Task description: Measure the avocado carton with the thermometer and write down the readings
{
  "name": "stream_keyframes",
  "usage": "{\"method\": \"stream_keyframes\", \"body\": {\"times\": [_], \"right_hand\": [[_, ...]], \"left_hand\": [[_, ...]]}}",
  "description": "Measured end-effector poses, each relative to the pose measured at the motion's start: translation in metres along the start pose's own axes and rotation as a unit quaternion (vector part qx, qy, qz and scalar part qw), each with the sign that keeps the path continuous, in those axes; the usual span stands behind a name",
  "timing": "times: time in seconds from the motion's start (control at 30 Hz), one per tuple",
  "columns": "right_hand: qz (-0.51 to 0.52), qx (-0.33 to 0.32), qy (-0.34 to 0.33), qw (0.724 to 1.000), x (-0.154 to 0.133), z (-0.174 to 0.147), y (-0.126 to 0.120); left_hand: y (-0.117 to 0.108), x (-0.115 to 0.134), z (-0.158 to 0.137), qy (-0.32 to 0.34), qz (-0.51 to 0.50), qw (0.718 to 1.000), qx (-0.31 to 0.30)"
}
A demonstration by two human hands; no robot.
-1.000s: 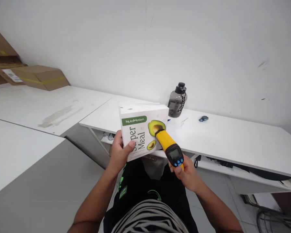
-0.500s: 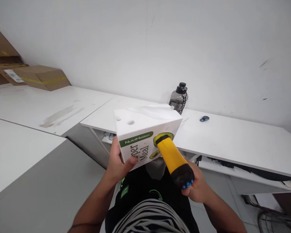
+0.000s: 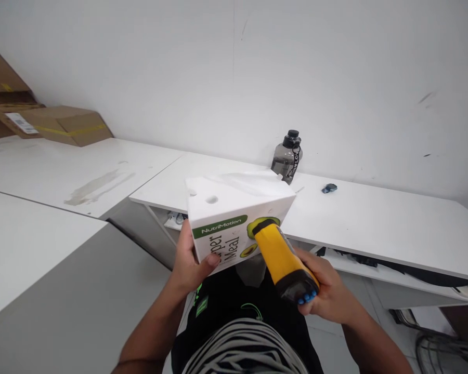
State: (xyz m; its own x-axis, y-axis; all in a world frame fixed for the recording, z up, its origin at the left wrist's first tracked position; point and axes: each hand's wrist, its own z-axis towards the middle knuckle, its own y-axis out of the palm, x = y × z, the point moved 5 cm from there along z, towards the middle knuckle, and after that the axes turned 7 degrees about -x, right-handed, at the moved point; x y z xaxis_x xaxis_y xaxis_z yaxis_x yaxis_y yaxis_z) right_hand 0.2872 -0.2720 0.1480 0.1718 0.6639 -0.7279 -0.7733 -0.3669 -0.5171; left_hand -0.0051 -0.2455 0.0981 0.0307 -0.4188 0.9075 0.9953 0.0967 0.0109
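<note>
A white printed carton (image 3: 230,244), marked NutriMotion with avocado pictures, is tilted in front of me over the near edge of the table. My left hand (image 3: 195,265) grips its lower left corner, the thumb lying across the printed face. Fingers of my right hand (image 3: 325,288) wrap round a yellow pouch with black ends (image 3: 278,254). Several blue round tips show at the pouch's near end. Its far end overlaps the avocado picture; whether it touches the carton I cannot tell. The carton's top has a round hole and a torn or glossy patch.
Behind the carton, a grey water bottle (image 3: 286,158) with a black cap stands by the wall. A small dark blue object (image 3: 329,188) lies on the white table (image 3: 382,218). Cardboard boxes (image 3: 72,124) sit at the far left. Under the table, a shelf (image 3: 398,278) holds dark items.
My right hand has shifted slightly right, and the pouch has rolled so that more of its clear side shows. The carton has barely moved in my left hand.
</note>
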Motion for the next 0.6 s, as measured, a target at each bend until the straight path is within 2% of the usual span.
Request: {"method": "stream_keyframes", "body": {"times": [0.23,0.47,0.53,0.6], "right_hand": [[0.015,0.009,0.012,1.0,0.001,-0.001,0.005],[0.064,-0.004,0.082,0.995,0.011,0.005,0.009],[0.09,0.002,0.076,0.993,0.015,0.008,0.018],[0.101,0.032,0.054,0.993,0.018,0.012,0.028]], "left_hand": [[0.006,0.007,0.004,0.033,-0.002,0.999,-0.017],[0.003,-0.01,0.005,0.015,-0.01,1.0,-0.016],[0.003,-0.018,0.014,-0.012,-0.01,1.0,0.001],[0.002,-0.027,0.034,-0.035,0.008,0.998,0.048]]}}
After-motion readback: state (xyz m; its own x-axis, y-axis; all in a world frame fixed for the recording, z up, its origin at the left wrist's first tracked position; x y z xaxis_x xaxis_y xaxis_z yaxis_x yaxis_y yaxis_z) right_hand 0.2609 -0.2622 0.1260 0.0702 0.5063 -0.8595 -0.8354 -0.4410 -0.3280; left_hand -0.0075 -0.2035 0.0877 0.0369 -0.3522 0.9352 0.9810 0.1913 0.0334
